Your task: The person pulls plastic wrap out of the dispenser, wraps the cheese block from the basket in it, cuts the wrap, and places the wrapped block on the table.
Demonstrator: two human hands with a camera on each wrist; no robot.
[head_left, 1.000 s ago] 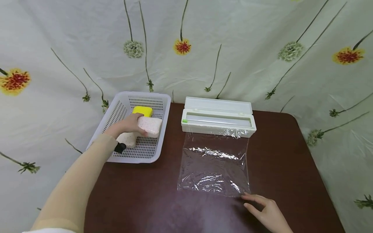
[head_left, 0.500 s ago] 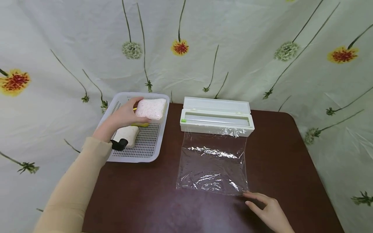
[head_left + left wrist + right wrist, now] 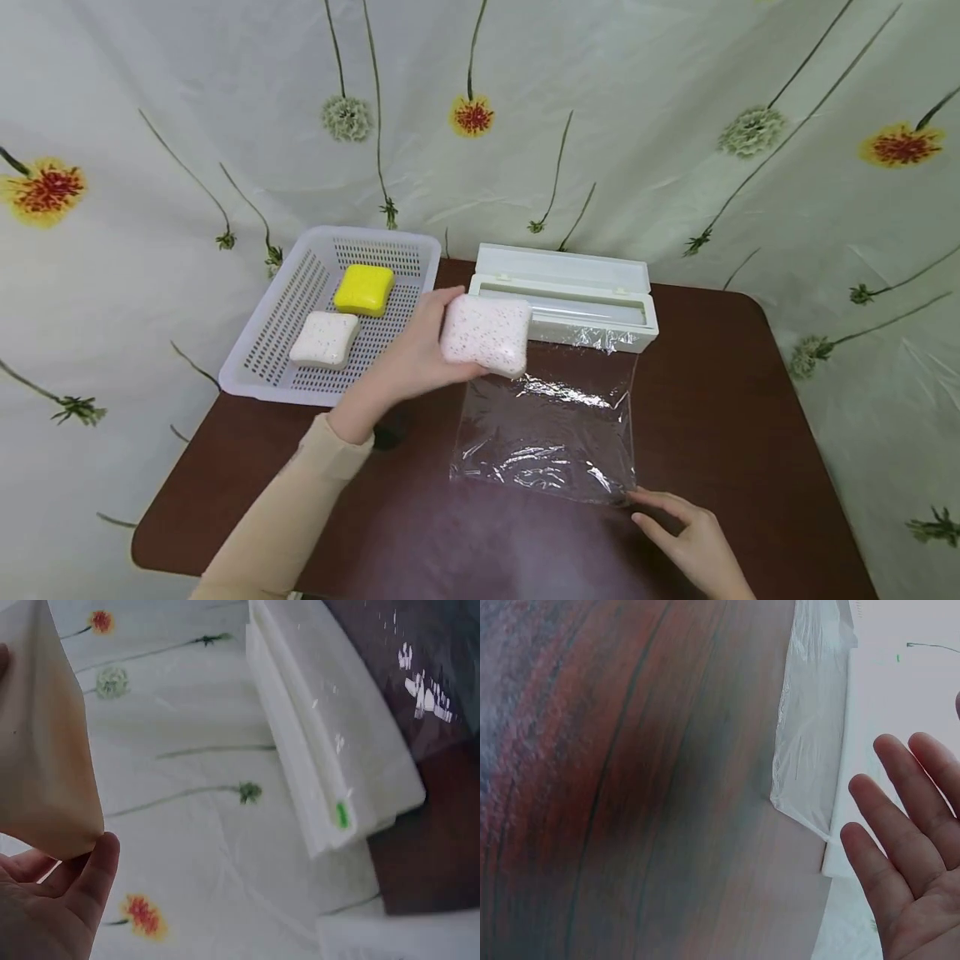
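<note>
In the head view my left hand (image 3: 415,357) grips a white, pink-speckled sponge (image 3: 486,335) between thumb and fingers, held up over the film's upper left part. The left wrist view shows the same sponge (image 3: 49,742) from its side, with fingertips at its lower edge. A sheet of clear plastic wrap (image 3: 551,425) lies drawn out from a white dispenser box (image 3: 600,333) with its lid raised. My right hand (image 3: 693,537) is at the wrap's near right corner, forefinger reaching to it and thumb apart. Its other fingers (image 3: 889,810) extend loosely in the right wrist view.
A pale perforated basket (image 3: 247,358) at the back left holds a yellow sponge (image 3: 365,289) and another white speckled sponge (image 3: 325,339). The dark brown table (image 3: 720,400) meets a flower-printed cloth (image 3: 637,142) behind and at the sides.
My left hand has lifted the speckled sponge out of the basket and carried it right, over the plastic wrap. The right hand has stayed at the wrap's corner.
</note>
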